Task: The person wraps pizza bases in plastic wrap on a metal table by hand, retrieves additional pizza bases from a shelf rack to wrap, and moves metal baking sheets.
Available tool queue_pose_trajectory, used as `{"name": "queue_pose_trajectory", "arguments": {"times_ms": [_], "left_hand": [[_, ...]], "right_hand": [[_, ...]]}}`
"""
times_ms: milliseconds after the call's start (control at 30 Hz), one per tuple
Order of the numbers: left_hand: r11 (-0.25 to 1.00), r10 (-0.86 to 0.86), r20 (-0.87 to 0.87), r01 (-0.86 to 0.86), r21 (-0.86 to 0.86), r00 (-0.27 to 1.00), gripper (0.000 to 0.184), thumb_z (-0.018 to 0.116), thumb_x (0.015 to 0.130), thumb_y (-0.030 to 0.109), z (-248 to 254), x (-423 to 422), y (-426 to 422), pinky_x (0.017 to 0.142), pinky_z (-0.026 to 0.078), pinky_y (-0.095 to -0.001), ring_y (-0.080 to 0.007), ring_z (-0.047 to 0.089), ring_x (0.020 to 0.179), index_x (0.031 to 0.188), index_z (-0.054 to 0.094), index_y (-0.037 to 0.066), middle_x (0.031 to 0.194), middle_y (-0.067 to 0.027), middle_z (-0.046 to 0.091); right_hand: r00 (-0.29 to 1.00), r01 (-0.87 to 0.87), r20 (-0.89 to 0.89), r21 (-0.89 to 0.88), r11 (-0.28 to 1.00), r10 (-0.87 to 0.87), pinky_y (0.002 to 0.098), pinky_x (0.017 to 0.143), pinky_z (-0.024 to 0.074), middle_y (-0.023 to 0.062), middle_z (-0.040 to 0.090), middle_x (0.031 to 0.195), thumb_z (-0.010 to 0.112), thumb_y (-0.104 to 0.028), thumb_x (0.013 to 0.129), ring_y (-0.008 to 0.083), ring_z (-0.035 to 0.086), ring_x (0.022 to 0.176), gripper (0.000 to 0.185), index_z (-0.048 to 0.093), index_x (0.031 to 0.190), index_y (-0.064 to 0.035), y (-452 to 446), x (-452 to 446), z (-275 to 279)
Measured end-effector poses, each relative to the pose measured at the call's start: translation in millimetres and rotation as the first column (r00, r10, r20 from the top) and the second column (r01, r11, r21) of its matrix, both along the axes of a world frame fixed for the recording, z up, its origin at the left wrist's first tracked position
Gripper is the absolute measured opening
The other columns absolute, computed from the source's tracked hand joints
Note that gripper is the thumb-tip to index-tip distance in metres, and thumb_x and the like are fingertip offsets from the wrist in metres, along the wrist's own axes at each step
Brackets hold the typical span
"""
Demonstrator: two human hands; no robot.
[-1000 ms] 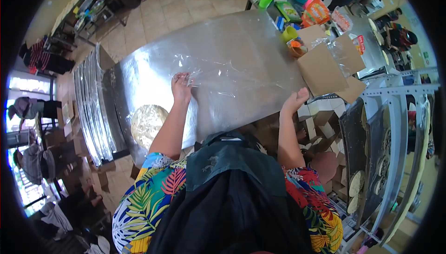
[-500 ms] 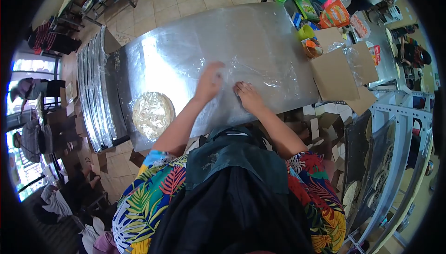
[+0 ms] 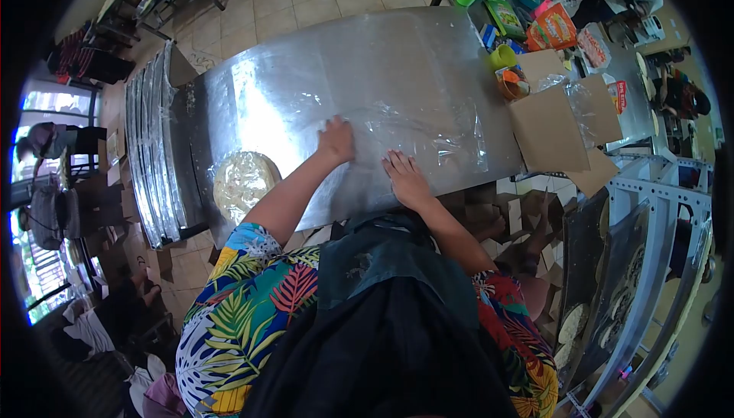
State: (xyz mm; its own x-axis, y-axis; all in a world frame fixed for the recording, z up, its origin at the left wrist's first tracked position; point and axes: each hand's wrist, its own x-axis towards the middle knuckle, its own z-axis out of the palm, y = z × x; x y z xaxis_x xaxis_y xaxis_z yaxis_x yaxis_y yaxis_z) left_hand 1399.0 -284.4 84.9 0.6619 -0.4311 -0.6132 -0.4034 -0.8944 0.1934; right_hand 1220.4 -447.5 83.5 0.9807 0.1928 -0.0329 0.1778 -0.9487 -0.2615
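Note:
My left hand [image 3: 336, 141] rests palm down on the metal table [image 3: 367, 43], its fingers stretched forward and slightly apart. To its right, my right hand [image 3: 407, 179] lies flat near the table's front edge, fingers extended. Under and ahead of both hands spreads a sheet of clear plastic [image 3: 447, 143], creased and shiny; its exact outline is hard to make out. Left of my left forearm sits a round, flat, pale item wrapped in clear plastic [image 3: 245, 185], possibly a stack of flat rounds. Neither hand holds anything.
Plastic-wrapped trays [image 3: 153, 143] stand along the table's left end. On the right are an open cardboard box [image 3: 547, 124], a green cup [image 3: 503, 56] and an orange bag [image 3: 552, 28]. A metal rack [image 3: 650, 219] rises at my right. Other people are around the room.
My left hand has come down onto the table, slightly left and lower. My right hand has drawn back toward me, and its fingers have straightened. The plastic now lies more spread out.

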Motion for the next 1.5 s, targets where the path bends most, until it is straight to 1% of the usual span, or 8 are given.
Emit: {"name": "queue_pose_trajectory", "arguments": {"times_ms": [433, 600, 900, 1100, 1167, 1200, 1233, 1500], "left_hand": [[0.962, -0.273, 0.020, 0.273, 0.011, 0.962, 0.123, 0.087, 0.051, 0.024, 38, 29, -94, 0.094, 0.031, -0.0695, -0.0352, 0.003, 0.139, 0.146, 0.008, 0.025, 0.152, -0.0100, -0.005], [0.943, -0.323, 0.069, 0.327, -0.054, 0.944, 0.132, 0.089, 0.040, 0.022, 5, 37, -99, 0.099, 0.028, -0.0663, -0.0399, 0.004, 0.138, 0.146, 0.009, 0.022, 0.152, -0.0153, -0.003], [0.946, -0.241, 0.245, 0.283, -0.155, 0.939, 0.135, 0.087, 0.045, 0.022, 24, 68, -104, 0.103, 0.011, -0.0667, -0.0389, 0.002, 0.139, 0.146, -0.002, 0.022, 0.151, -0.0144, -0.013], [0.807, -0.224, 0.258, 0.327, -0.492, 0.940, 0.111, 0.081, 0.058, 0.018, 52, 34, -134, 0.105, 0.011, -0.0626, -0.0364, 0.007, 0.139, 0.146, 0.013, 0.019, 0.152, -0.0156, -0.002], [0.518, -0.421, 0.238, 0.447, -0.729, 0.875, 0.087, 0.077, 0.064, 0.013, 61, 17, -166, 0.109, 0.017, -0.0522, -0.0346, 0.017, 0.137, 0.139, 0.034, 0.015, 0.149, -0.0160, 0.020], [0.491, -0.533, 0.161, 0.458, -0.741, 0.831, 0.076, 0.076, 0.067, 0.013, 71, -6, -218, 0.108, 0.022, -0.0467, -0.0333, 0.024, 0.135, 0.134, 0.041, 0.014, 0.145, -0.0153, 0.028], [0.495, -0.620, 0.044, 0.434, -0.753, 0.784, 0.065, 0.074, 0.070, 0.013, 81, -50, -239, 0.107, 0.027, -0.0411, -0.0320, 0.030, 0.133, 0.129, 0.047, 0.012, 0.141, -0.0145, 0.036], [0.260, -0.951, -0.156, 0.411, -0.874, 0.268, 0.042, 0.067, 0.080, 0.015, 130, -301, -445, 0.096, 0.039, -0.0373, -0.0266, 0.042, 0.125, 0.120, 0.054, 0.011, 0.132, -0.0113, 0.046]], "right_hand": [[0.992, -0.024, -0.121, 0.075, 0.997, 0.033, 0.0466, 0.108, 0.0241, 0.0141, 0.031, 0.143, 0.056, -0.009, 0.078, 0.0299, 0.028, 0.134, 0.057, 0.041, 0.133, -0.0081, -8, 8, 14], [0.980, 0.193, -0.082, 0.617, 0.763, -0.181, 0.0390, 0.102, 0.0344, 0.0155, 0.044, 0.133, 0.064, -0.005, 0.072, 0.0326, 0.041, 0.124, 0.045, 0.056, 0.116, -0.0059, -22, 12, -11], [0.553, 0.488, -0.121, 0.849, 0.202, -0.824, 0.0295, 0.082, 0.0473, 0.0084, 0.060, 0.105, 0.061, -0.005, 0.080, 0.0176, 0.059, 0.094, 0.024, 0.061, 0.104, -0.0028, -147, -33, 63], [0.015, 0.182, -0.103, 0.978, -0.099, -0.995, 0.0263, 0.065, 0.0490, 0.0073, 0.065, 0.089, 0.056, -0.006, 0.081, 0.0128, 0.060, 0.074, 0.021, 0.063, 0.100, -0.0055, -237, -210, 115], [-0.130, -0.089, -0.195, 0.979, -0.185, -0.972, 0.0254, 0.062, 0.0488, 0.0059, 0.063, 0.086, 0.052, -0.005, 0.082, 0.0141, 0.060, 0.071, 0.018, 0.061, 0.099, -0.0053, -275, -290, 124], [-0.517, 0.003, 0.129, 0.989, 0.148, -0.846, 0.0262, 0.057, 0.0485, 0.0041, 0.061, 0.084, 0.052, -0.007, 0.085, 0.0132, 0.058, 0.067, 0.014, 0.061, 0.095, -0.0065, -302, -353, 116], [-0.557, -0.150, -0.259, 0.966, -0.211, -0.789, 0.0256, 0.052, 0.0472, 0.0025, 0.059, 0.078, 0.051, -0.007, 0.086, 0.0121, 0.056, 0.062, 0.010, 0.060, 0.091, -0.0071, -315, -404, 125], [-0.724, -0.485, -0.549, 0.836, -0.257, -0.417, 0.0323, 0.054, 0.0489, 0.0088, 0.058, 0.080, 0.049, -0.019, 0.087, 0.0187, 0.057, 0.067, 0.020, 0.055, 0.099, -0.0032, -360, -610, 79]]}}
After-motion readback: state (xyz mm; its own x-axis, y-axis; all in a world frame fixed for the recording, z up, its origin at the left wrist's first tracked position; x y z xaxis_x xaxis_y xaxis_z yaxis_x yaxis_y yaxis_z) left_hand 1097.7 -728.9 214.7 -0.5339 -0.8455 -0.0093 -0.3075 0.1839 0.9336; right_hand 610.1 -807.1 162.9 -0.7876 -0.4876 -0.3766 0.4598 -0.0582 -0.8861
